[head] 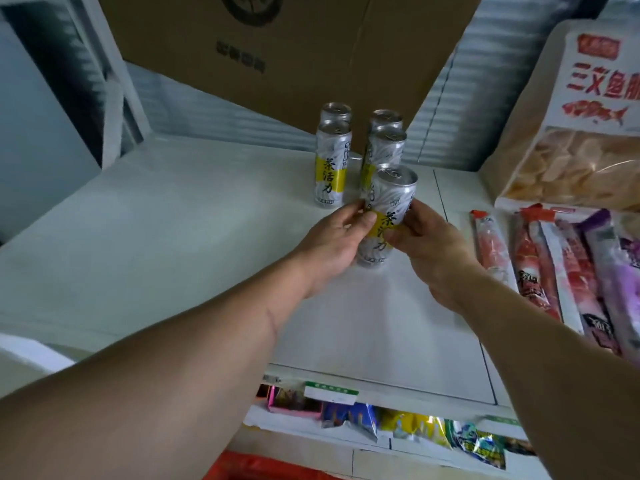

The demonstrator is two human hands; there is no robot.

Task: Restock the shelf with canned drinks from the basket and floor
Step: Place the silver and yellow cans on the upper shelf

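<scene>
A silver can with a yellow label (389,206) stands on the white shelf (173,230), held from both sides. My left hand (332,244) grips its left side with the thumb on the label. My right hand (429,240) holds its right side. Behind it stand two rows of the same cans: the left row's front can (331,168) with another (335,112) behind, and the right row's front can (385,147) with one more (385,118) behind it.
A brown cardboard box (277,46) leans at the back of the shelf. Long snack packets (554,271) and a large bag of chips (581,140) fill the right side. Snack packs (398,424) sit on the lower shelf. A red basket edge (256,467) shows at the bottom.
</scene>
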